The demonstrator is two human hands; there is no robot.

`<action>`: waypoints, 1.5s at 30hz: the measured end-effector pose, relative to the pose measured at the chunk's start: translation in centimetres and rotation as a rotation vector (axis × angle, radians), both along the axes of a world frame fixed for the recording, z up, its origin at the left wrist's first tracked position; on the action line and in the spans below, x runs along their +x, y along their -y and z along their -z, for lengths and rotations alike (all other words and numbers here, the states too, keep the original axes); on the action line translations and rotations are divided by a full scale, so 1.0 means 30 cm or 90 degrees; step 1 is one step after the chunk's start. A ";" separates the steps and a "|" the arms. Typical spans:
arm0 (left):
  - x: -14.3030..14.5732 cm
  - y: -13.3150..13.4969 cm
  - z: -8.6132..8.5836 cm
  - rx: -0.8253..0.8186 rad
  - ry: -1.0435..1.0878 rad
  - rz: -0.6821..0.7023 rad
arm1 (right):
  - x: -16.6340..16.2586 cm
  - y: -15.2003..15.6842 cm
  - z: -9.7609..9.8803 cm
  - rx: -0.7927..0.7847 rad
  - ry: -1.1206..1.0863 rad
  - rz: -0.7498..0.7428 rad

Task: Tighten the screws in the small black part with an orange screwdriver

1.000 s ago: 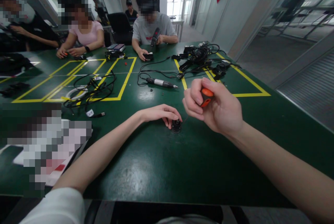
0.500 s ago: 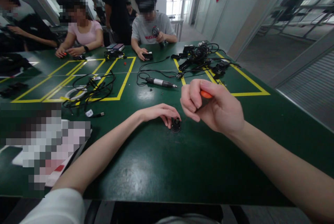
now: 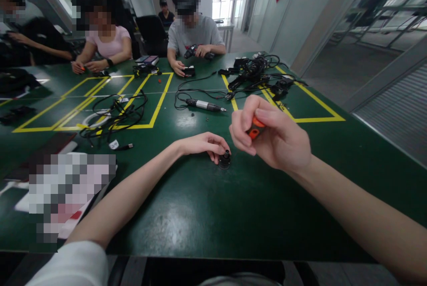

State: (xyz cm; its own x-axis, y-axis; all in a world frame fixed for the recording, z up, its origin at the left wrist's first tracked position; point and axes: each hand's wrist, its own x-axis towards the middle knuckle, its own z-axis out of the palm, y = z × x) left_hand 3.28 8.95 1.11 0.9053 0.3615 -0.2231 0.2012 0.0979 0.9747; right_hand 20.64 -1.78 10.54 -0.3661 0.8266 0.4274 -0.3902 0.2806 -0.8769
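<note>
On the green table (image 3: 207, 215), a small black part (image 3: 225, 159) with a round base and an upright post stands at the centre. The fingers of my left hand (image 3: 208, 144) close around its left and far sides and hold it against the tabletop. Up and to the right, my right hand (image 3: 275, 134) is curled around the orange-and-black handle of what looks like a screwdriver (image 3: 255, 128). The handle's end, with a hole in it, faces me; its shaft is hidden or too thin to make out.
A silver-and-black electric screwdriver (image 3: 205, 105) lies beyond my hands, near tiny loose pieces (image 3: 207, 119). Cable heaps sit left (image 3: 116, 112) and far right (image 3: 253, 72). Blurred papers (image 3: 76, 188) lie by my left forearm. Across the table, a person (image 3: 196, 32) holds a power drill (image 3: 196, 51).
My right hand has turned the handle, so more of its orange end shows. My left hand stays on the black part. Across the table, the drill has tipped to level; a standing person has moved left.
</note>
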 end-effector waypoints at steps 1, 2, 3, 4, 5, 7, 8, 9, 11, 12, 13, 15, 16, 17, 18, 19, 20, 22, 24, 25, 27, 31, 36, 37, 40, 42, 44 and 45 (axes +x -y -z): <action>0.000 0.000 0.001 0.002 0.000 -0.001 | -0.004 -0.001 -0.001 0.016 0.000 0.001; 0.000 0.001 0.001 0.004 -0.002 0.000 | -0.007 -0.003 -0.002 0.026 -0.002 0.000; 0.000 0.001 0.000 0.006 -0.005 -0.001 | -0.009 -0.003 -0.002 0.029 -0.005 -0.003; 0.000 0.002 -0.001 0.006 -0.007 -0.002 | -0.010 -0.004 -0.002 0.023 -0.009 -0.007; 0.000 0.002 -0.003 0.006 -0.009 -0.002 | -0.009 -0.003 -0.001 0.014 -0.012 -0.013; 0.001 0.003 -0.007 0.004 -0.011 0.001 | -0.004 -0.002 0.002 -0.006 -0.018 -0.023; 0.002 0.003 -0.009 0.004 -0.011 0.005 | -0.001 0.000 0.004 -0.015 -0.022 -0.027; 0.003 0.003 -0.010 0.003 -0.010 0.007 | 0.002 0.001 0.006 -0.021 -0.027 -0.031; 0.004 0.002 -0.010 0.002 -0.008 0.007 | 0.006 0.002 0.008 -0.031 -0.037 -0.033; 0.004 0.002 -0.009 0.003 -0.007 0.006 | 0.005 0.002 0.008 -0.033 -0.041 -0.030; 0.004 0.001 -0.007 0.003 -0.006 0.005 | 0.004 0.001 0.008 -0.030 -0.042 -0.027; 0.004 -0.001 -0.001 0.003 -0.002 0.002 | 0.000 -0.003 0.006 -0.019 -0.037 -0.019; 0.004 -0.002 0.001 0.003 -0.001 0.002 | -0.002 -0.006 0.004 -0.013 -0.032 -0.018; 0.003 -0.003 0.003 0.003 -0.002 0.002 | -0.002 -0.009 0.004 -0.009 -0.027 -0.020; 0.003 -0.004 0.005 0.003 -0.004 0.003 | -0.002 -0.012 0.003 -0.009 -0.023 -0.024; 0.002 -0.005 0.006 0.003 -0.007 0.006 | -0.001 -0.014 0.004 -0.013 -0.023 -0.028; 0.002 -0.006 0.007 0.001 -0.010 0.008 | 0.002 -0.016 0.005 -0.017 -0.026 -0.032; 0.002 -0.006 0.006 -0.003 -0.011 0.011 | 0.008 -0.017 0.008 -0.029 -0.036 -0.040; 0.001 -0.006 0.005 -0.006 -0.007 0.012 | 0.014 -0.016 0.012 -0.035 -0.046 -0.050; 0.001 -0.005 0.004 -0.007 -0.006 0.012 | 0.016 -0.015 0.015 -0.038 -0.051 -0.054; 0.001 -0.003 0.002 -0.007 -0.003 0.012 | 0.016 -0.015 0.018 -0.043 -0.056 -0.054; -0.001 0.001 -0.004 -0.010 -0.009 0.013 | 0.008 -0.022 0.018 -0.035 -0.051 -0.027; -0.001 0.003 -0.003 -0.011 -0.015 -0.001 | 0.001 -0.029 0.020 -0.018 -0.051 -0.022; -0.001 0.003 -0.002 -0.010 -0.015 -0.004 | 0.002 -0.030 0.023 -0.019 -0.059 -0.026; -0.001 0.002 0.004 -0.008 -0.016 -0.008 | 0.006 -0.026 0.033 -0.022 -0.082 -0.057; -0.001 0.001 0.007 -0.008 -0.016 -0.012 | 0.008 -0.021 0.037 -0.028 -0.091 -0.077; -0.002 0.001 0.010 -0.006 -0.013 -0.014 | 0.008 -0.016 0.037 -0.034 -0.087 -0.080; -0.002 0.000 0.010 -0.004 -0.012 -0.014 | 0.007 -0.015 0.036 -0.034 -0.081 -0.074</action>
State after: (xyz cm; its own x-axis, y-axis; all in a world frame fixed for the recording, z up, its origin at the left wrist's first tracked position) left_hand 3.23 8.94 0.80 0.8930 0.3794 -0.2421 0.2172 0.1078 0.9702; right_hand 20.84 -1.32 9.45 -0.4063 0.8049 0.4326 -0.5258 0.1812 -0.8311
